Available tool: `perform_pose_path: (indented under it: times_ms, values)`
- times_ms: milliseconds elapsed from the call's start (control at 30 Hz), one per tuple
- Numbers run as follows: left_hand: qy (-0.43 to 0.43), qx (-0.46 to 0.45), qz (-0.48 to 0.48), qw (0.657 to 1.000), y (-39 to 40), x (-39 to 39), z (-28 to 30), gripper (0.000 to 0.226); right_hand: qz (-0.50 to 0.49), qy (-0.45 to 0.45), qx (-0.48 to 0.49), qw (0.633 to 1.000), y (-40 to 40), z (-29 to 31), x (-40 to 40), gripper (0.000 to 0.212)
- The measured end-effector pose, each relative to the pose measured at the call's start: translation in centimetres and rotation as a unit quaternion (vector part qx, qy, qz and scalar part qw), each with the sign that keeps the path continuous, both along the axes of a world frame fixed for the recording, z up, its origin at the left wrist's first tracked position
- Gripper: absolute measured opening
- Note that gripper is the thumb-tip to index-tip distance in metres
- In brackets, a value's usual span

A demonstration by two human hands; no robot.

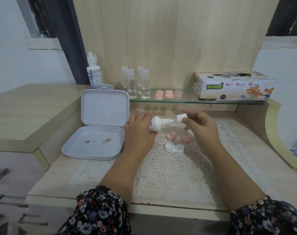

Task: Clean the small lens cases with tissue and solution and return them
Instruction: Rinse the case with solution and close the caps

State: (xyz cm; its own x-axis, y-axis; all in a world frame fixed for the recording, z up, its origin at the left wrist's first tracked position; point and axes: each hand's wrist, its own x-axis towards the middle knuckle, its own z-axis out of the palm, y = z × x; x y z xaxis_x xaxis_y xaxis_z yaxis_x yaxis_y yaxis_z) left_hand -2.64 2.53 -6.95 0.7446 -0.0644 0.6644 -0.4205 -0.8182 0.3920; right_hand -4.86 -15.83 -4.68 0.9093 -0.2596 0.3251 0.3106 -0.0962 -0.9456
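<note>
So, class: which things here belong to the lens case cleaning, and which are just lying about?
In use:
- small white solution bottle, gripped by left hand
- its white cap, pinched by right hand
- white twin-cup lens case
- pink lens cases on the lace mat
- floral tissue box

Lying about:
- four clear plastic bottles
- open grey hinged box

One head-worn, wide-angle view, looking forward and down over a dressing desk.

The camera sits above and behind both forearms, close enough that the left hand [139, 131] and right hand [201, 127] fill mid-frame over the lace mat [166, 168]. It faces the wooden back panel [169, 39], taking in the glass shelf [186, 100]; edges bend with lens distortion.
</note>
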Motion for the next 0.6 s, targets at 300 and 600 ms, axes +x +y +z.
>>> perform_pose_path:
  times_ms: [300,600]
  values:
    - [-0.003,0.018,0.001,1.000,-0.17,0.24,-0.28,0.058,0.051,0.007,-0.064,0.997,0.53,-0.35,-0.31,0.033]
    - [-0.015,0.020,-0.009,1.000,-0.32,0.17,-0.27,0.059,-0.026,0.038,-0.171,0.984,0.23,-0.40,-0.58,0.032]
